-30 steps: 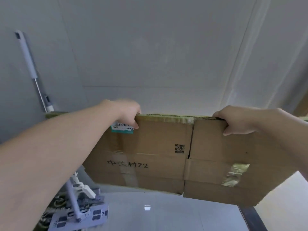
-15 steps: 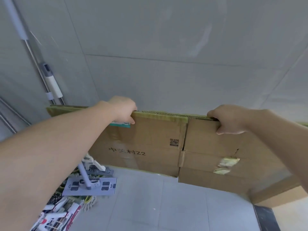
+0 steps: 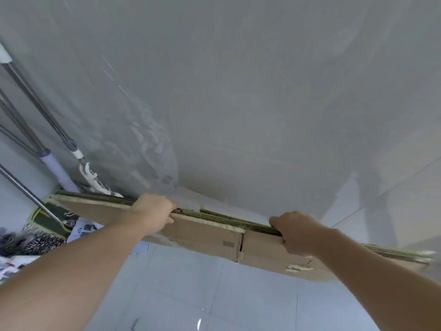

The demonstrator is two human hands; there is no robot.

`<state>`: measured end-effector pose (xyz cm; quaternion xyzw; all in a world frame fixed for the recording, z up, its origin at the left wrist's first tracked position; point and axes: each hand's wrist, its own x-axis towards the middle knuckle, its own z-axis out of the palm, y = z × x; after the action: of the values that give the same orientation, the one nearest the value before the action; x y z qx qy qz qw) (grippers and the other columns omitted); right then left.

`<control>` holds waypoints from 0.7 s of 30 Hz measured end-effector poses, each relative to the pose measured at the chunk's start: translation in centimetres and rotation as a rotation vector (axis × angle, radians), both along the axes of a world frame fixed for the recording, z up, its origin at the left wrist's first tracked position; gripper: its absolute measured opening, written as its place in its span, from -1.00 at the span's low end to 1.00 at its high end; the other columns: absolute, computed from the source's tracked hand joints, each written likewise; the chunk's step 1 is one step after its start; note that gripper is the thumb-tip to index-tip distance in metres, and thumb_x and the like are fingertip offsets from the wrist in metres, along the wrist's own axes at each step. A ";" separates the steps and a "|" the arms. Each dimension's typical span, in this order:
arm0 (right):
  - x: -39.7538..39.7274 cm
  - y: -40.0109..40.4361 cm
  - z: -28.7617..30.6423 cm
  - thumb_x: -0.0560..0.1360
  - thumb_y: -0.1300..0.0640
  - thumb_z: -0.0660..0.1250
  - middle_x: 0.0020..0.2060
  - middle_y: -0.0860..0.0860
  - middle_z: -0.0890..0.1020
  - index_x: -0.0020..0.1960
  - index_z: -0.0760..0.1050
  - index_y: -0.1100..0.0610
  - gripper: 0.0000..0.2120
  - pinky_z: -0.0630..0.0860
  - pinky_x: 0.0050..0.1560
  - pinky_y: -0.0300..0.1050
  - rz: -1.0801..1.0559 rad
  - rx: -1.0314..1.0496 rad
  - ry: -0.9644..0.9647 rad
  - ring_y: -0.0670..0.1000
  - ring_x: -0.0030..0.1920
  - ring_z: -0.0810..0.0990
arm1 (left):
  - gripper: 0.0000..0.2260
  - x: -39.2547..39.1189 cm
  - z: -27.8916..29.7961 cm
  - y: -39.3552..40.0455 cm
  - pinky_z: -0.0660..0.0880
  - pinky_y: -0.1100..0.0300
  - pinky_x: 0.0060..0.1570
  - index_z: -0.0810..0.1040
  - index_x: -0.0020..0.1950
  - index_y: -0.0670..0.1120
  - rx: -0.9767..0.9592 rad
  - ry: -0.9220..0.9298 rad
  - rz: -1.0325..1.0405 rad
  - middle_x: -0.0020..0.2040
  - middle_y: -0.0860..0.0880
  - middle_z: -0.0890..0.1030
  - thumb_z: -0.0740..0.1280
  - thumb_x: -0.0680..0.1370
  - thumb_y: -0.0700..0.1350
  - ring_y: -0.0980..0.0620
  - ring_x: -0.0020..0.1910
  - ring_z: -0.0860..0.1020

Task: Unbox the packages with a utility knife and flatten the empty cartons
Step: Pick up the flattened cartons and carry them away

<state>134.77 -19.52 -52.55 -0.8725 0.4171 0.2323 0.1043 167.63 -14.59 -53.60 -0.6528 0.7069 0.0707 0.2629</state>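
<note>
Change: since the earlier frame the flattened carton has tipped toward the wall; you now see mostly its top edge, less of its printed face.
Carton: held upright on edge, close to the wall, above the tiled floor; bottom edge hidden, can't tell if it touches down.
Left hand: your grip is curled over the top edge, thumb on the near face.
Right hand: same, fingers hooked over the top edge, right of the centre slit.
Nearby: mop poles lean in the left corner, just beside the carton's left end.
Risk: swing the left end and you likely knock the poles over; let go before it leans on the wall and it may slide out across the smooth tiles.
</note>
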 end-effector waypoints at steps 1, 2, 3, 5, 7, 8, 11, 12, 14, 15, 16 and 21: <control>0.1 -0.5 -1.9 0.50 0.23 0.18 -0.15 0.02 0.43 0.03 0.35 0.04 -0.85 0.32 -0.18 -0.11 -0.006 0.005 0.000 0.07 -0.11 0.43 | -0.68 0.0 -1.9 -0.5 0.45 0.17 -0.02 0.46 0.30 0.07 0.006 -0.004 0.009 0.11 -0.03 0.61 0.26 0.57 0.10 -0.07 0.13 0.56; 0.2 -0.9 -3.8 0.50 0.22 0.19 -0.16 0.01 0.42 0.02 0.34 0.03 -0.86 0.33 -0.18 -0.11 -0.011 0.008 -0.003 0.08 -0.12 0.43 | -0.67 0.1 -3.7 -1.2 0.46 0.16 0.01 0.47 0.31 0.07 0.008 -0.006 0.018 0.14 -0.03 0.61 0.27 0.57 0.10 -0.06 0.15 0.55; 0.3 -1.4 -5.8 0.50 0.22 0.19 -0.19 -0.01 0.40 0.00 0.32 0.03 -0.86 0.33 -0.19 -0.11 -0.014 0.012 -0.006 0.08 -0.13 0.43 | -0.67 0.1 -5.5 -1.9 0.46 0.16 0.03 0.47 0.31 0.07 0.015 -0.007 0.026 0.15 -0.02 0.60 0.28 0.56 0.09 -0.06 0.16 0.55; 0.6 -2.2 -9.6 0.49 0.23 0.19 -0.27 -0.05 0.35 -0.03 0.29 0.02 -0.86 0.32 -0.21 -0.12 -0.032 0.034 0.001 0.07 -0.16 0.43 | -0.68 0.3 -9.1 -3.3 0.45 0.17 -0.02 0.49 0.29 0.06 0.030 -0.004 0.032 0.14 -0.03 0.60 0.30 0.55 0.07 -0.06 0.14 0.55; 0.9 -2.9 -13.1 0.48 0.25 0.17 -0.31 -0.06 0.33 -0.05 0.30 0.03 -0.86 0.30 -0.27 -0.12 -0.050 0.063 0.012 0.07 -0.19 0.42 | -0.73 0.6 -12.7 -4.5 0.39 0.18 -0.12 0.50 0.23 0.05 0.050 -0.002 0.033 0.11 -0.02 0.60 0.31 0.55 0.05 -0.06 0.12 0.56; 1.1 -3.2 -14.8 0.48 0.26 0.16 -0.31 -0.06 0.33 -0.06 0.30 0.03 -0.86 0.29 -0.29 -0.12 -0.059 0.079 0.009 0.07 -0.19 0.42 | -0.75 0.7 -14.4 -5.0 0.37 0.19 -0.14 0.50 0.22 0.06 0.064 -0.004 0.036 0.10 -0.01 0.60 0.31 0.55 0.04 -0.06 0.11 0.56; 1.5 -3.9 -18.9 0.49 0.26 0.15 -0.31 -0.06 0.33 -0.06 0.30 0.02 -0.85 0.28 -0.31 -0.14 -0.083 0.104 0.015 0.07 -0.19 0.41 | -0.68 1.2 -18.9 -6.1 0.40 0.18 -0.07 0.46 0.31 0.12 0.087 0.001 0.043 0.16 0.02 0.59 0.31 0.55 0.05 -0.03 0.15 0.54; 1.6 -4.5 -20.0 0.49 0.25 0.16 -0.31 -0.05 0.35 -0.06 0.31 0.02 -0.86 0.28 -0.31 -0.15 -0.100 0.096 0.011 0.07 -0.19 0.41 | -0.65 1.4 -20.0 -6.8 0.41 0.18 -0.04 0.44 0.34 0.13 0.077 0.011 0.042 0.18 0.02 0.58 0.31 0.56 0.06 -0.03 0.17 0.54; 1.8 -6.4 -21.3 0.48 0.23 0.19 -0.22 -0.01 0.46 -0.01 0.37 0.02 -0.85 0.30 -0.26 -0.16 -0.134 0.039 0.001 0.11 -0.14 0.48 | -0.63 1.8 -21.1 -8.7 0.42 0.17 -0.02 0.42 0.37 0.12 0.036 0.042 0.050 0.22 0.02 0.57 0.30 0.56 0.07 -0.04 0.20 0.52; 1.9 -7.5 -21.5 0.49 0.21 0.20 -0.13 0.02 0.52 0.03 0.41 0.01 -0.83 0.31 -0.23 -0.16 -0.144 0.009 0.000 0.12 -0.08 0.52 | -0.61 1.9 -21.2 -9.7 0.41 0.17 -0.01 0.40 0.39 0.11 0.010 0.045 0.057 0.24 0.00 0.56 0.30 0.56 0.07 -0.05 0.22 0.51; 2.0 -8.5 -21.6 0.49 0.20 0.21 -0.06 0.03 0.56 0.08 0.43 0.02 -0.81 0.32 -0.22 -0.15 -0.145 -0.011 0.003 0.13 -0.03 0.54 | -0.59 1.9 -21.2 -10.8 0.41 0.17 -0.01 0.39 0.41 0.10 -0.012 0.042 0.058 0.27 -0.02 0.54 0.31 0.57 0.07 -0.07 0.24 0.50; 2.1 -11.1 -22.1 0.50 0.24 0.21 0.01 0.06 0.56 0.13 0.45 0.06 -0.77 0.33 -0.20 -0.14 -0.171 -0.069 0.014 0.14 0.02 0.54 | -0.55 1.5 -21.8 -14.1 0.40 0.15 -0.01 0.34 0.45 0.06 0.012 0.007 0.063 0.32 -0.07 0.51 0.29 0.57 0.08 -0.10 0.28 0.47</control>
<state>136.86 -30.61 -74.61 -0.8350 0.4987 0.2141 0.0910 169.13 -28.66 -75.41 -0.6730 0.6863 0.0856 0.2620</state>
